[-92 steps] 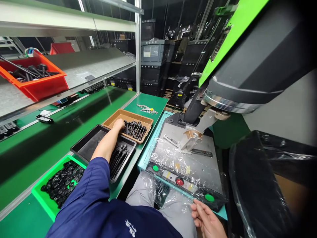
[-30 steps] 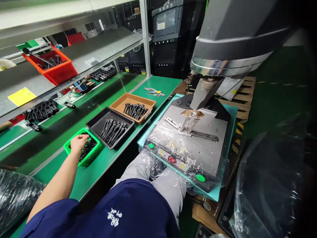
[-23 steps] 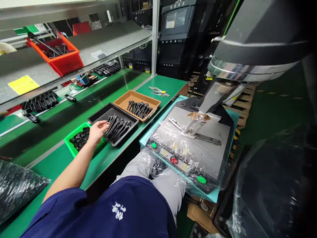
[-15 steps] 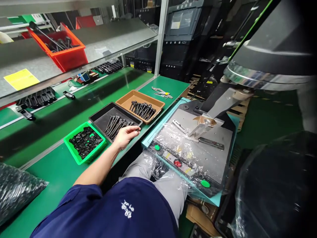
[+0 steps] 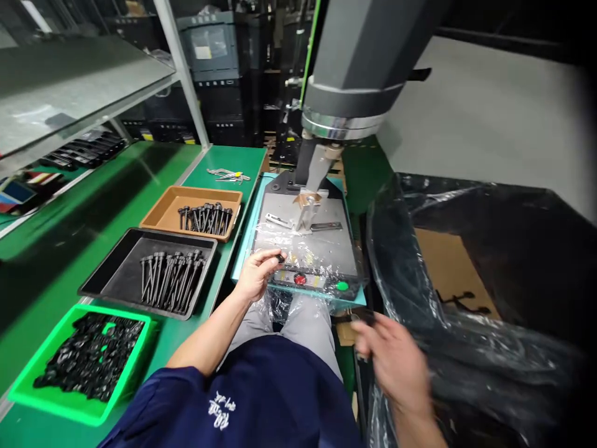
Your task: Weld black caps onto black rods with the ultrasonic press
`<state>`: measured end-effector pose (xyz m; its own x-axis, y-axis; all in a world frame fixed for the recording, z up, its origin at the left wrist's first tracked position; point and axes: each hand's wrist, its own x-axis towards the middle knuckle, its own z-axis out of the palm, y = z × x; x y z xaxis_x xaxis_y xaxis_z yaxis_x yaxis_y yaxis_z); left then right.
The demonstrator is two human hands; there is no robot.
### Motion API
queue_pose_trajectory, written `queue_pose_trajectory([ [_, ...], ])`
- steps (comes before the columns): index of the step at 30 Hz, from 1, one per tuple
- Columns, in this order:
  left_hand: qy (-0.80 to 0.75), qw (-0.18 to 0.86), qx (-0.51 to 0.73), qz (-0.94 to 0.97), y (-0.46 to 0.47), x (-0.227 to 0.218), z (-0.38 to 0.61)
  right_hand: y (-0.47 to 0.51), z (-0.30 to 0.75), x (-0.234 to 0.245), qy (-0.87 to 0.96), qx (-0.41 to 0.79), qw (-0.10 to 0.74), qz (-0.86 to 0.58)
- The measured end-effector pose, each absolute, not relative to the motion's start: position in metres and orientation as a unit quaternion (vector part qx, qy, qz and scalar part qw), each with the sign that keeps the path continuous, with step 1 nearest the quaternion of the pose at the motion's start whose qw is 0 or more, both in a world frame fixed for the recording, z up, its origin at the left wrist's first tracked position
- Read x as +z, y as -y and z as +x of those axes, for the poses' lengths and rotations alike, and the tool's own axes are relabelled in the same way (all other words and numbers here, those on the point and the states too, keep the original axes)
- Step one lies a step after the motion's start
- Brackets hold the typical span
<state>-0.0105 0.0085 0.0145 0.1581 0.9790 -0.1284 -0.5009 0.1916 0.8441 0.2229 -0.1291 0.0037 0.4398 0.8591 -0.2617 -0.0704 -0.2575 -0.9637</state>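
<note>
My left hand [image 5: 254,275] pinches a small black part [image 5: 280,257] over the front of the machine's plastic-covered base plate [image 5: 275,242]. My right hand [image 5: 394,358] is at the lower right, beside a large bin lined with clear plastic [image 5: 396,274]. Motion smears its fingers, and whether it holds anything does not show. Behind the left hand, a metal fixture [image 5: 305,214] stands on the plate under the machine's grey head [image 5: 345,102]. A red button [image 5: 299,279] and a green button [image 5: 342,286] sit along the plate's front edge.
On the green bench at left are a green tray [image 5: 88,417] of small black parts, a black tray [image 5: 112,267] and a brown tray [image 5: 161,208] with long black pieces, and pliers [image 5: 228,175]. A metal shelf [image 5: 93,81] overhangs the bench.
The view has swung to the right. My left hand has moved from beside the black tray to over the machine's front, and my right hand has come into view by the lined bin.
</note>
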Motion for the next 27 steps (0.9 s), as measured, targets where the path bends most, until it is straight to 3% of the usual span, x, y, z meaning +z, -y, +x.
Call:
queue_pose_trajectory([
  [3,-0.337,0.704,0.514,0.355,0.002,0.015,-0.002,0.108,0.177,0.001,0.389,0.519,0.514,-0.561],
  [9,-0.307,0.725,0.501,0.359,0.022,0.012,0.0,0.077,0.139,-0.001,0.439,0.534,0.542,-0.478],
  [14,-0.3,0.734,0.496,0.353,0.022,0.009,0.002,0.08,0.14,-0.001,0.413,0.555,0.553,-0.464],
  [23,-0.305,0.719,0.458,0.425,0.011,0.005,0.003,0.083,0.143,-0.013,0.44,0.473,0.559,-0.52],
  [27,-0.309,0.712,0.454,0.439,0.006,0.002,0.004,0.084,0.144,-0.01,0.42,0.505,0.559,-0.506],
])
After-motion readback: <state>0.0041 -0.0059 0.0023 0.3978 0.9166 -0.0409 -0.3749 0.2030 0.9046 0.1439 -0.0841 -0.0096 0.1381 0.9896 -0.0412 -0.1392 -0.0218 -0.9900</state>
